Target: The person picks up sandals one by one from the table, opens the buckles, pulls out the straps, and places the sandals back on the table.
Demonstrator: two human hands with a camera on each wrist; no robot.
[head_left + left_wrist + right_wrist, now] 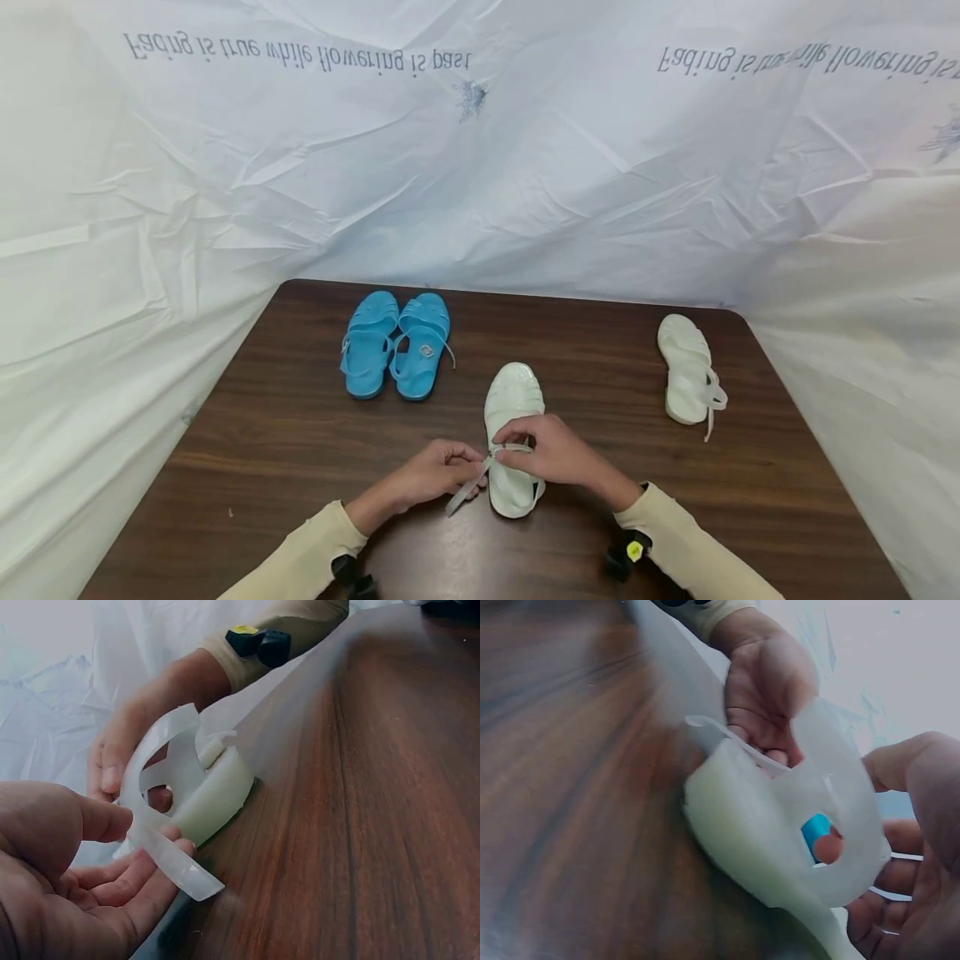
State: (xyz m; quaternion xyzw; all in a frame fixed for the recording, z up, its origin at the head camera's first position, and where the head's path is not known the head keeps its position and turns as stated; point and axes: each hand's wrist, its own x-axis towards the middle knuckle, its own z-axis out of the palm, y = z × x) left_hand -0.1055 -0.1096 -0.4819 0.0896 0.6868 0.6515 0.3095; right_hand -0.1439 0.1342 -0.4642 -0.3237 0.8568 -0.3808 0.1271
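Note:
A white sandal (pixel 513 390) lies on the table, toe pointing away, between my two hands. My left hand (pixel 437 473) is at its left side and holds the loose strap end (pixel 184 868) between thumb and fingers, with the tip sticking out past them. From the right, my right hand (pixel 557 451) reaches over the sandal and pinches the ankle strap (pixel 866 817) near where the strap end crosses it. The strap stands up in a loop above the heel (pixel 731 817). My right fingers partly hide the sandal's middle.
A pair of blue sandals (pixel 365 358) lies side by side at the back left. Another white sandal (pixel 684 367), its strap hanging loose, is at the right. White printed sheeting (pixel 525 192) surrounds the dark wooden table (pixel 300 433).

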